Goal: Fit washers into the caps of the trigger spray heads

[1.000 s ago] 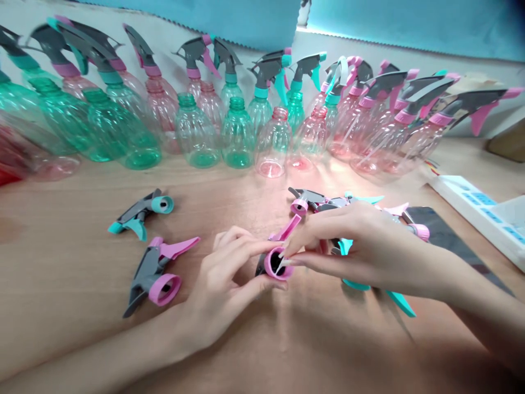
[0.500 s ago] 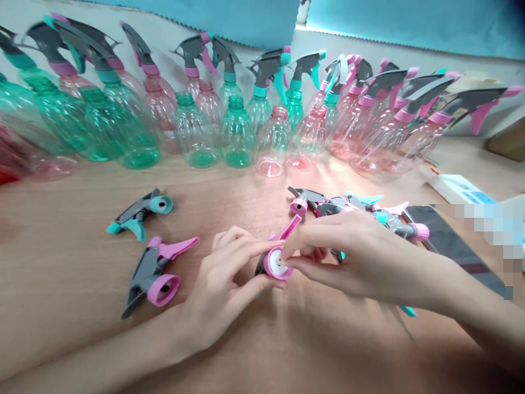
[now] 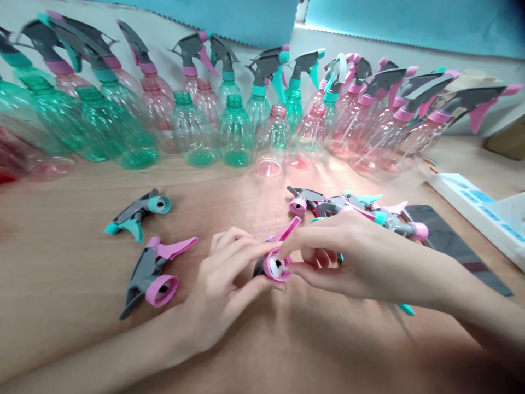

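Observation:
My left hand (image 3: 225,284) is closed around a grey and pink trigger spray head (image 3: 259,268), its pink collar facing up towards me. Inside the collar lies a white washer (image 3: 272,267) around a dark hole. The index finger and thumb of my right hand (image 3: 336,257) reach into the collar and pinch at this washer; their tips partly cover it. Left of my left hand lie a pink-collared spray head (image 3: 145,273) and a teal-collared one (image 3: 137,214). Behind my right hand is a pile of spray heads (image 3: 332,205), partly hidden.
Green bottles (image 3: 237,134) and pink bottles (image 3: 270,145) stand in rows along the back, several with spray heads fitted. A dark phone (image 3: 455,254) lies on the right beside a white power strip (image 3: 478,205). A blue cloth (image 3: 410,27) hangs behind.
My right fingertips have shifted slightly at the collar, and more of the dark hole in the white washer shows. My left hand keeps its hold on the spray head.

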`<act>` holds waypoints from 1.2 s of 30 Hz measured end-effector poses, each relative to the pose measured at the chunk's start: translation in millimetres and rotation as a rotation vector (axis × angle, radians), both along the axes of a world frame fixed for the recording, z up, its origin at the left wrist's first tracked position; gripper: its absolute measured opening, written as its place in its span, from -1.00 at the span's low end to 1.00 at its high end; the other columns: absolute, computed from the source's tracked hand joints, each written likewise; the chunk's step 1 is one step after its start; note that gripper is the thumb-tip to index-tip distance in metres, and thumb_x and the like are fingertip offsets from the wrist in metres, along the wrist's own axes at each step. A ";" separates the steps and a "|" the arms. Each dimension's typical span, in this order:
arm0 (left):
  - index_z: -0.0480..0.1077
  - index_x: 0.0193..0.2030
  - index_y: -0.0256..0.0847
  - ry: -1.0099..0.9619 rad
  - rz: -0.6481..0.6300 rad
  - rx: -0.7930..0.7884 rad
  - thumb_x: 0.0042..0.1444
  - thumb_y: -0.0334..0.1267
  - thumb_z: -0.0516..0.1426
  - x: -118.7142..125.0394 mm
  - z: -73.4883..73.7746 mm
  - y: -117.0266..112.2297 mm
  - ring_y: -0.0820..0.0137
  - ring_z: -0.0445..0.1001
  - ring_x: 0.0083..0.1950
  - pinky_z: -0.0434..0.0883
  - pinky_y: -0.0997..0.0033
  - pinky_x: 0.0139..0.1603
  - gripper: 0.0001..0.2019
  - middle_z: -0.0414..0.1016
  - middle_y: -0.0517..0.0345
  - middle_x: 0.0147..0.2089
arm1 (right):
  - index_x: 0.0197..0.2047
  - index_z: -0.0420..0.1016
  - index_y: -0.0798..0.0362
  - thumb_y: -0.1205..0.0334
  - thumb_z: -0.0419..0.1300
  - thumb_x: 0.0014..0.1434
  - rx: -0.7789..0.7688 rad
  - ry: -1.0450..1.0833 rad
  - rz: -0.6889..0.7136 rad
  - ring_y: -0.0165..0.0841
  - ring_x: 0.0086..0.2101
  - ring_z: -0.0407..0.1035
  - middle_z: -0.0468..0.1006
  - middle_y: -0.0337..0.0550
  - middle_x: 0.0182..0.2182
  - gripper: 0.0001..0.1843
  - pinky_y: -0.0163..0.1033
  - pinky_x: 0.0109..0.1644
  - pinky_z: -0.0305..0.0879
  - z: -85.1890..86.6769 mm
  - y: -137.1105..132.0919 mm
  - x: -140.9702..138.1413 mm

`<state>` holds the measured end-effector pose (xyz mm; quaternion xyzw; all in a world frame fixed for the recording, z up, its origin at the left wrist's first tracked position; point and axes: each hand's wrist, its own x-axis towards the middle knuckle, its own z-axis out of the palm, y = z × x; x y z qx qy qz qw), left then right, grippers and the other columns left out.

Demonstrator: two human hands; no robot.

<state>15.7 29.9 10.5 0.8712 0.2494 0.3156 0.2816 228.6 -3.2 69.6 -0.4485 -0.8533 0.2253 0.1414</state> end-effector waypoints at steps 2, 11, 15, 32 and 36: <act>0.40 -0.13 -0.15 0.000 -0.008 0.033 0.20 -0.32 0.16 0.1 0.1 -0.1 0.34 0.29 -0.19 0.23 0.33 -0.13 -0.90 0.47 0.20 -0.29 | -0.18 0.50 0.02 0.32 0.20 0.13 0.005 0.026 0.005 -0.55 -0.52 0.24 0.46 -0.38 -0.51 -0.84 -0.38 -0.41 0.10 -1.9 -0.4 -3.1; 0.39 -0.15 -0.18 -0.015 -0.022 0.055 0.21 -0.31 0.14 0.6 -2.0 0.3 0.35 0.31 -0.19 0.23 0.34 -0.13 -0.92 0.48 0.20 -0.29 | -0.24 0.49 -0.01 0.34 0.16 0.14 -0.020 0.008 0.016 -0.56 -0.52 0.23 0.42 -0.40 -0.53 -0.88 -0.41 -0.42 0.08 1.2 -1.2 -6.1; 0.39 -0.06 -0.16 0.000 0.008 0.061 0.22 -0.24 0.13 0.3 -2.8 -0.8 0.34 0.33 -0.18 0.24 0.33 -0.14 -0.83 0.51 0.19 -0.28 | -0.28 0.46 -0.01 0.28 0.13 0.18 -0.011 -0.098 -0.018 -0.53 -0.53 0.20 0.40 -0.39 -0.54 -0.91 -0.35 -0.45 0.03 5.5 -2.5 -1.9; 0.36 -0.02 -0.17 0.009 0.080 0.032 0.22 -0.32 0.11 -0.5 -3.3 0.8 0.31 0.33 -0.13 0.28 0.30 -0.12 -0.81 0.45 0.13 -0.19 | -0.28 0.49 0.11 0.22 0.14 0.21 0.295 -0.079 -0.150 -0.47 -0.55 0.24 0.45 -0.29 -0.56 -0.85 -0.32 -0.50 -0.07 -4.9 -6.9 -18.6; 0.37 -0.02 -0.13 0.022 0.079 0.066 0.19 -0.35 0.14 2.7 -2.4 0.3 0.32 0.33 -0.14 0.27 0.31 -0.12 -0.79 0.47 0.18 -0.20 | -0.44 0.39 0.08 0.22 0.11 0.21 0.278 -0.224 -0.199 -0.48 -0.62 0.11 0.35 -0.33 -0.62 -0.79 -0.31 -0.56 -0.16 3.7 -14.5 -18.7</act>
